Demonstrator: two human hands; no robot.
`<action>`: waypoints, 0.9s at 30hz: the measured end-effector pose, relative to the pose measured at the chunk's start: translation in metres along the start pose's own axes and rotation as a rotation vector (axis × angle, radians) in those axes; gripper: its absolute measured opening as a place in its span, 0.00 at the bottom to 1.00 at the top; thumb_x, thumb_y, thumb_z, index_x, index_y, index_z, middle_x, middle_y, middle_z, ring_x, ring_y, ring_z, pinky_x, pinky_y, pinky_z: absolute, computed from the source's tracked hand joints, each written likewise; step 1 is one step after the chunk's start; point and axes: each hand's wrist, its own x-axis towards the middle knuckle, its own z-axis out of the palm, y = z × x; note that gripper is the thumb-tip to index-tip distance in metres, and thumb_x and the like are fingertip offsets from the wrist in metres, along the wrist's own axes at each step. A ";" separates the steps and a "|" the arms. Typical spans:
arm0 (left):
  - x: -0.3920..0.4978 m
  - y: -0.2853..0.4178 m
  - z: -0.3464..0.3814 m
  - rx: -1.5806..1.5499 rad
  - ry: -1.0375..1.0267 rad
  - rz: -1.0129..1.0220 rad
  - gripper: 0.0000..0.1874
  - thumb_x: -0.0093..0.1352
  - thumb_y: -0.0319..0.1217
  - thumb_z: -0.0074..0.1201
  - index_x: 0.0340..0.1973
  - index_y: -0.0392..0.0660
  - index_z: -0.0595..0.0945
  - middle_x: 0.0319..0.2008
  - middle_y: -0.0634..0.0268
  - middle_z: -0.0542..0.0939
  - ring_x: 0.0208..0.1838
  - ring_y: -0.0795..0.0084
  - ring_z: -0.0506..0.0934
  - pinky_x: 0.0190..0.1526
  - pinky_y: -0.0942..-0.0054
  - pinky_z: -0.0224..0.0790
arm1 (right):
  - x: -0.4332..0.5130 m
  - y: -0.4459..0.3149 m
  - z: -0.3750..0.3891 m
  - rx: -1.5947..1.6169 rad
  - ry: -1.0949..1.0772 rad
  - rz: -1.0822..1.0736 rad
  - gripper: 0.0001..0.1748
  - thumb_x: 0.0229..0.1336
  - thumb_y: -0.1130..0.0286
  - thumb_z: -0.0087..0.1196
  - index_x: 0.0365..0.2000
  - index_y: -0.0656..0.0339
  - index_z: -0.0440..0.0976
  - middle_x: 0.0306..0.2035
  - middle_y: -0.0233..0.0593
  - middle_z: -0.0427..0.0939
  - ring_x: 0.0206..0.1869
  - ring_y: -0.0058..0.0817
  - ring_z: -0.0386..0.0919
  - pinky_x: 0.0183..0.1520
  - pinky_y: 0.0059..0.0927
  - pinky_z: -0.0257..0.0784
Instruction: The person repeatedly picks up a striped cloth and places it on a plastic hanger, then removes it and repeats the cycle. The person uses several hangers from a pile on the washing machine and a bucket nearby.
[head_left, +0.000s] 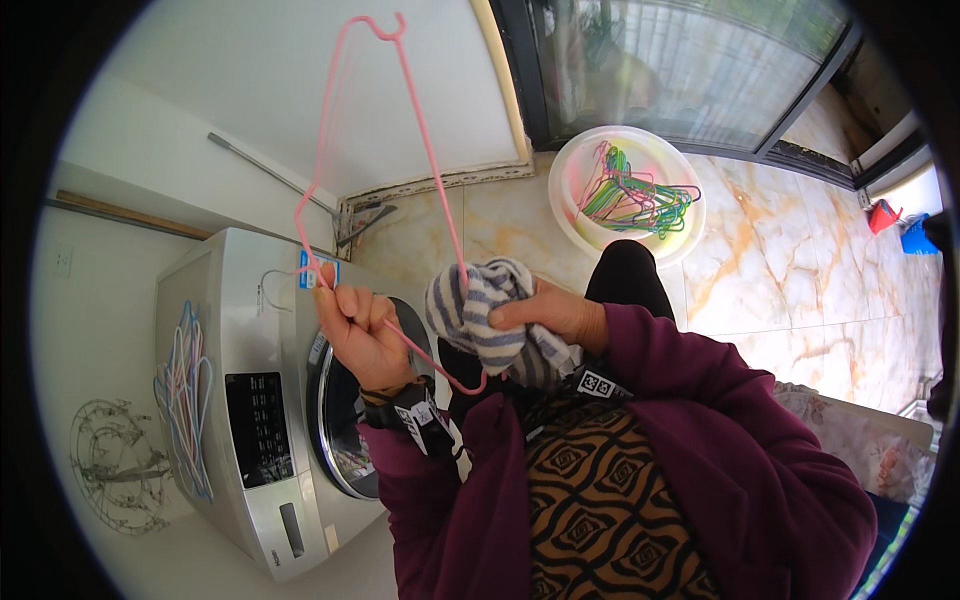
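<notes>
My left hand (361, 330) grips a pink clothes hanger (429, 150) close to its hook, which points left over the washing machine. One end of the hanger reaches up in front of the white wall, and the other curves down near my lap. In my right hand (551, 315) is a bunched grey-and-white striped cloth (491, 315), wrapped around or lying against the hanger's long bar; the folds hide which. My right thumb presses on top of the cloth, with the other fingers behind it.
The front-loading washing machine (292, 465) stands at left, several hangers (187, 397) on its top. Beyond it is a round clip drying rack (120, 465). A white tub (562, 187) holds many pink and green hangers (637, 199) on the marbled floor, before a glass sliding door (675, 67).
</notes>
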 end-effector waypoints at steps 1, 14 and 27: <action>0.003 0.000 -0.006 -0.104 -0.014 -0.037 0.16 0.76 0.37 0.41 0.52 0.38 0.71 0.19 0.75 0.59 0.19 0.86 0.50 0.19 0.84 0.42 | -0.001 -0.004 -0.002 0.098 -0.035 0.008 0.22 0.52 0.75 0.62 0.50 0.63 0.72 0.44 0.38 0.79 0.43 0.27 0.79 0.50 0.31 0.75; 0.027 -0.016 -0.049 -0.443 0.134 -0.094 0.14 0.76 0.33 0.40 0.51 0.36 0.71 0.23 0.72 0.64 0.18 0.83 0.53 0.19 0.81 0.46 | -0.018 -0.029 0.003 -0.513 0.035 -0.060 0.25 0.50 0.70 0.66 0.49 0.64 0.73 0.44 0.33 0.79 0.44 0.19 0.75 0.51 0.25 0.70; 0.020 -0.030 -0.046 -0.197 0.288 0.014 0.11 0.76 0.30 0.40 0.48 0.37 0.72 0.26 0.70 0.69 0.20 0.84 0.57 0.22 0.84 0.50 | -0.037 -0.020 -0.007 -0.484 0.054 -0.068 0.29 0.45 0.71 0.69 0.49 0.62 0.71 0.43 0.30 0.77 0.46 0.19 0.74 0.53 0.24 0.68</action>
